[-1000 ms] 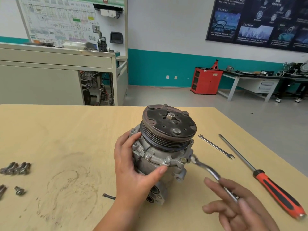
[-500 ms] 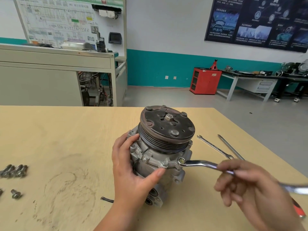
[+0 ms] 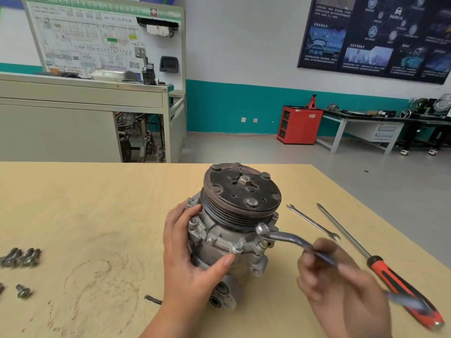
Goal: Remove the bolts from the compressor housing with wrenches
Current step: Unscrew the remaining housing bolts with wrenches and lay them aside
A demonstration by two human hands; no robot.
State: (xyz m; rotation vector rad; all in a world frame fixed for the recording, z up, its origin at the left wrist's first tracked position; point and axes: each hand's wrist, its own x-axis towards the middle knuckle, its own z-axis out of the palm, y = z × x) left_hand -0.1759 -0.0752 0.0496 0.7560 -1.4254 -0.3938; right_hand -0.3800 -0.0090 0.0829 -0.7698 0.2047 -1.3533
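Compressor housing [image 3: 219,242] is stood tilted at the frame's centre on the surface [image 3: 97,215], its long axis rising so the pulley [image 3: 244,193] faces up and away. It is grasped by the left hand [image 3: 190,262], fingers wrapped round its side. A wrench [image 3: 280,236] is held by the blurred right hand [image 3: 341,291], fingers curled on its shaft, head beside the housing's right flange, shaft running toward lower right. Loose bolts [image 3: 20,258] lie at far left.

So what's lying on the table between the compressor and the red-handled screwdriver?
A spare open-ended wrench lies flat on the table between the compressor and the screwdriver, in the head view.
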